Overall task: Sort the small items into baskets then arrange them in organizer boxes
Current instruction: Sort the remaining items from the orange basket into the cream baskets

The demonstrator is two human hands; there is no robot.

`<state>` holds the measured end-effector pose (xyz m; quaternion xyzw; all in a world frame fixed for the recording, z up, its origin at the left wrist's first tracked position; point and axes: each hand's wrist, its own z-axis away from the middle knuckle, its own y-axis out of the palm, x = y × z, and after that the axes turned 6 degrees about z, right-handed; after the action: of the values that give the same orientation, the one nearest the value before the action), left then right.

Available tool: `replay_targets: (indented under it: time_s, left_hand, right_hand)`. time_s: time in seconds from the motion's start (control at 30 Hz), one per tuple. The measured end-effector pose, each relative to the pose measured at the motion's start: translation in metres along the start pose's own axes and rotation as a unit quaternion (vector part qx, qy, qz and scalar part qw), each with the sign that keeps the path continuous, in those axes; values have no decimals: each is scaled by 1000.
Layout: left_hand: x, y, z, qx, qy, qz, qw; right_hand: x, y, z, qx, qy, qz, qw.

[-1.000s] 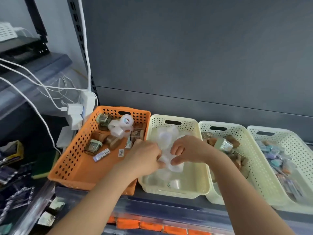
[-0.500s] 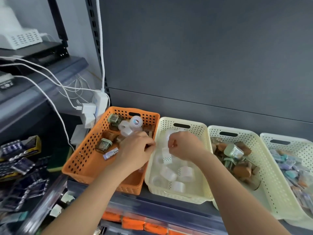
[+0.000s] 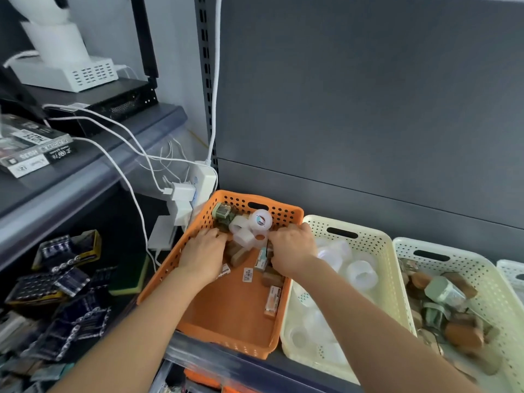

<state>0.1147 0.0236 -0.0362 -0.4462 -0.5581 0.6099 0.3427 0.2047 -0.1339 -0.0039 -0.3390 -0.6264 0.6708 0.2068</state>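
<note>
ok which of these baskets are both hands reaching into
The orange basket, leftmost in the row: the left hand and right hand are both inside it. The other cream baskets differ in colour.

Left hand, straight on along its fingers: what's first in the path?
Probably the white tape rolls heaped at the far end of the orange basket; the left hand's fingertips sit just short of them. Depth is unclear, so they may already touch.

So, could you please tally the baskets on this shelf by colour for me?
Orange basket: 1
Cream baskets: 2
Pale basket, cut off at the right edge: 1
Total: 4
</note>
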Motion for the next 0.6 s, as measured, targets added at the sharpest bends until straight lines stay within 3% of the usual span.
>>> replay_targets:
  time_s: [0.3, 0.4, 0.53, 0.6]
  left_hand:
    - [-2, -2, -23, 2, 12, -91, 996]
    - [-2, -5, -25, -4, 8, -73, 997]
    - [0, 2, -22, 75, -6, 8, 997]
    - [-2, 7, -18, 80, -16, 23, 996]
  right_hand:
    - [5, 11, -9, -30, 14, -35, 999]
    - [3, 11, -6, -45, 11, -89, 995]
    - [2, 12, 0, -64, 12, -126, 990]
    - [1, 12, 3, -70, 10, -142, 987]
